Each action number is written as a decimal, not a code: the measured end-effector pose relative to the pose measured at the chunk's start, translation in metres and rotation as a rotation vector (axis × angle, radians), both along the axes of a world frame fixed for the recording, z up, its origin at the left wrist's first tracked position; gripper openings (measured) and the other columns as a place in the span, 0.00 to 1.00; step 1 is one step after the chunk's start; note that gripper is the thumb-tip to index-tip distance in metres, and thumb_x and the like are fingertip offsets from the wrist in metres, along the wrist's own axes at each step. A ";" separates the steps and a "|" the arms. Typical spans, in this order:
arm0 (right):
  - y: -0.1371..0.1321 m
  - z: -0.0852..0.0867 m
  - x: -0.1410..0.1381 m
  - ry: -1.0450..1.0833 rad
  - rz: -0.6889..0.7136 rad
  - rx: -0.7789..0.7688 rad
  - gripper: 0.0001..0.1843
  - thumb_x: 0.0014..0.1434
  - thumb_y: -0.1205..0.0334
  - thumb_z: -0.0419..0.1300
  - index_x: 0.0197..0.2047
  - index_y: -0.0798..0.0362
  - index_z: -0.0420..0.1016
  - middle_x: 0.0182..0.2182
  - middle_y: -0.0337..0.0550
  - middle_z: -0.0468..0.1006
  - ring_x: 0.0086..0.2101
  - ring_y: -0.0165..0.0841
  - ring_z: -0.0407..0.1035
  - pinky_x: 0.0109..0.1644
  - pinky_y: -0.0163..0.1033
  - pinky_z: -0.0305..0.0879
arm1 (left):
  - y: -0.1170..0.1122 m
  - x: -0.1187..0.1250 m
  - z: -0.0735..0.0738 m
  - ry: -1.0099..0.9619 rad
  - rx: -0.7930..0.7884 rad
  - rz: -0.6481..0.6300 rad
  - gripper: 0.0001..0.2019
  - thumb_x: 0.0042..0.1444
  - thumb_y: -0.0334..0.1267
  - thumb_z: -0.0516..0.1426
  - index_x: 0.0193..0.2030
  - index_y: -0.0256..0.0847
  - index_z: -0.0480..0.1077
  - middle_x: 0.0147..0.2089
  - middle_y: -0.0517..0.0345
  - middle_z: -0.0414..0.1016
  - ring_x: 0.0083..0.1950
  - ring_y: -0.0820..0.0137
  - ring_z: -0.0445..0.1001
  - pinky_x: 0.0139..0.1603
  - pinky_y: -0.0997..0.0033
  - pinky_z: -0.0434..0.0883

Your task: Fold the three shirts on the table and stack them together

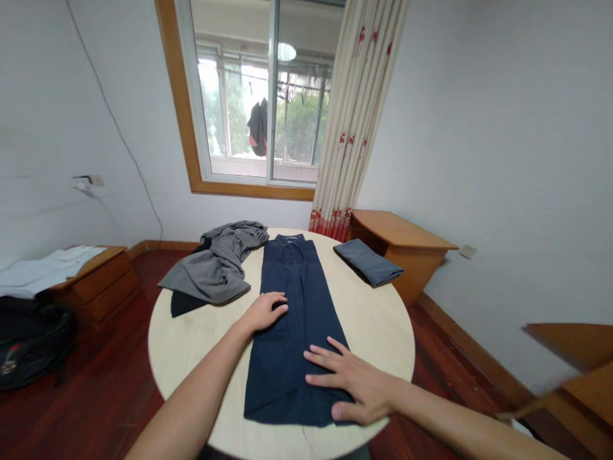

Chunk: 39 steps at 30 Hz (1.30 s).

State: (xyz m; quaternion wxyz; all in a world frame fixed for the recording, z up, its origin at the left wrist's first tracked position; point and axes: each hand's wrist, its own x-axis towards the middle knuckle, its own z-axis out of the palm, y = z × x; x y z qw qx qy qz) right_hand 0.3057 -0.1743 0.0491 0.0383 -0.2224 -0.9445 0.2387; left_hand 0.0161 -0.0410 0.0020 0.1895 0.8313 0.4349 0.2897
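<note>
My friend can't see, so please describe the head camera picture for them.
A person's left hand and right hand touch a folded navy shirt on a round table, with rumpled gray clothing at left and folded gray cloth at right.

Dark lettering (251, 237) was printed on the grey garment (215, 265), which lay to the left of the navy shirt (292, 332); folds interrupted the characters, and no full word could be read. A small red and pale mark (8, 365) appeared on the black bag (38, 342), well to the left of the navy shirt; it was too blurred to decipher.
</note>
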 end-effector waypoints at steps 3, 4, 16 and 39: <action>0.027 0.007 -0.007 0.072 -0.076 0.007 0.31 0.67 0.43 0.52 0.70 0.40 0.59 0.72 0.46 0.50 0.70 0.45 0.44 0.72 0.63 0.34 | 0.000 0.000 0.000 -0.006 0.005 0.019 0.19 0.64 0.46 0.54 0.52 0.37 0.77 0.61 0.45 0.74 0.63 0.60 0.71 0.67 0.59 0.64; 0.043 0.008 -0.009 0.099 -0.142 0.034 0.31 0.68 0.42 0.51 0.70 0.41 0.59 0.72 0.46 0.51 0.70 0.45 0.44 0.72 0.62 0.35 | 0.000 0.000 0.001 0.001 0.011 0.036 0.19 0.64 0.46 0.54 0.53 0.37 0.76 0.62 0.45 0.73 0.63 0.60 0.70 0.67 0.59 0.64; 0.188 -0.042 -0.041 -0.052 -0.646 0.193 0.38 0.68 0.39 0.43 0.73 0.54 0.54 0.72 0.51 0.49 0.71 0.43 0.41 0.73 0.58 0.35 | -0.024 0.017 0.009 0.525 -0.080 0.149 0.37 0.68 0.58 0.41 0.74 0.31 0.51 0.76 0.43 0.42 0.77 0.52 0.40 0.74 0.42 0.44; 0.045 -0.026 -0.003 -0.027 -0.337 0.002 0.42 0.66 0.38 0.49 0.75 0.49 0.46 0.72 0.50 0.46 0.71 0.47 0.41 0.73 0.63 0.34 | -0.126 -0.002 0.041 0.517 -0.277 -0.300 0.26 0.65 0.51 0.50 0.65 0.43 0.69 0.68 0.47 0.66 0.67 0.53 0.67 0.64 0.58 0.67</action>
